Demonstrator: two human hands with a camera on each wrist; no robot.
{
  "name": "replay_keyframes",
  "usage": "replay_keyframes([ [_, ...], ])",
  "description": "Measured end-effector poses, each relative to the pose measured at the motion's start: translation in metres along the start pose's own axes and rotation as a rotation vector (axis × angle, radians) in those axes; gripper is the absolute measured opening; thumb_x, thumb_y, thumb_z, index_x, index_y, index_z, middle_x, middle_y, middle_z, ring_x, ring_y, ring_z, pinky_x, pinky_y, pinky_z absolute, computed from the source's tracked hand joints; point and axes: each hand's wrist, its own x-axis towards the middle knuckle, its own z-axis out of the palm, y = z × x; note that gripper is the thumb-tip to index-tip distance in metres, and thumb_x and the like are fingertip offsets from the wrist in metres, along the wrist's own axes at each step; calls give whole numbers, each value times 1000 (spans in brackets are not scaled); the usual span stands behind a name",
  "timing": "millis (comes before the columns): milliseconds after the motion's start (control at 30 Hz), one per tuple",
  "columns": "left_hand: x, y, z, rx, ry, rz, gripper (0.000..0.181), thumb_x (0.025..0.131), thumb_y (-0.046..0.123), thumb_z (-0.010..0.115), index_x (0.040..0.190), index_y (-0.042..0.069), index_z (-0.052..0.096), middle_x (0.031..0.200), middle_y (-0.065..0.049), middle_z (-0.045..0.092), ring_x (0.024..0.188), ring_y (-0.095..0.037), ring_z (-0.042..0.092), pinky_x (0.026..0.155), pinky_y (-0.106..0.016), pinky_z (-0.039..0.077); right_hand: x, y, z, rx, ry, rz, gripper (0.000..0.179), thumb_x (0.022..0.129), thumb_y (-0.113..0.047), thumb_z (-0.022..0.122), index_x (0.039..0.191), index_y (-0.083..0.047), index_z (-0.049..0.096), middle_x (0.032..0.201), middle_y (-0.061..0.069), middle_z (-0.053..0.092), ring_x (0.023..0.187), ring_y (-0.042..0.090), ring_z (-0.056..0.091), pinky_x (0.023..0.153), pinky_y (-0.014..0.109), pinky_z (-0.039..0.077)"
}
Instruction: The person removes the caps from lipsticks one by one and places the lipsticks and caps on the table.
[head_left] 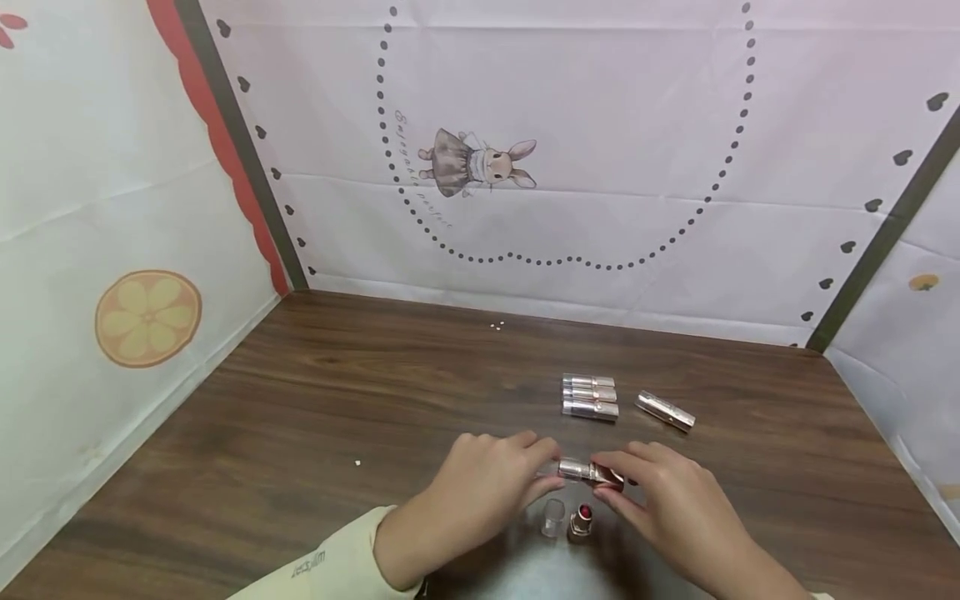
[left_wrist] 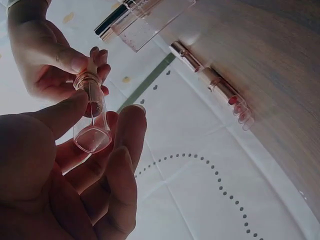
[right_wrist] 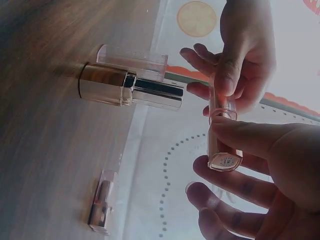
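Observation:
A lipstick (head_left: 575,469) with a clear cap is held level between the two hands above the table. My left hand (head_left: 491,475) pinches the clear cap (left_wrist: 93,139) with thumb and fingers. My right hand (head_left: 667,496) grips the rose-gold base (right_wrist: 225,161), its labelled end showing in the right wrist view. The cap surrounds the lipstick's inner tube; whether it is fully seated I cannot tell. Just below the hands, an uncapped lipstick (head_left: 581,523) with a red tip stands upright on the table. Beside it, to its left, stands a loose clear cap (head_left: 553,517).
Three capped lipsticks (head_left: 589,396) lie side by side beyond the hands. Another lipstick (head_left: 665,411) lies slanted to their right. Small white bits (head_left: 497,326) are on the wooden table (head_left: 360,392) near the back. Printed cloth walls (head_left: 600,108) enclose the table.

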Motion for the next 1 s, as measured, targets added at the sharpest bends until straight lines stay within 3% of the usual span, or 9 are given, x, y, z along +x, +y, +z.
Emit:
replay_keyframes([
  [267, 1, -1, -1, -47, -25, -26, 24, 93, 48, 65, 99, 25, 68, 79, 13, 66, 47, -9, 55, 41, -22, 27, 3, 1, -1, 4, -7, 3, 27, 73, -24, 87, 98, -24, 76, 79, -22, 60, 71, -5, 49, 57, 17, 42],
  [667, 4, -2, 5, -45, -43, -16, 24, 93, 44, 66, 103, 23, 67, 81, 11, 69, 46, -6, 48, 41, -20, 25, 2, 4, 1, 25, -20, 38, 28, 75, -21, 87, 98, -26, 73, 80, -23, 60, 73, -6, 50, 56, 18, 40],
  [1000, 5, -3, 6, -36, -94, -45, 22, 91, 39, 68, 107, 23, 66, 80, 12, 69, 43, -3, 36, 41, -19, 23, 4, 4, -1, 28, -130, 146, 28, 76, -18, 86, 99, -25, 72, 83, -20, 65, 76, -2, 60, 60, 22, 47],
])
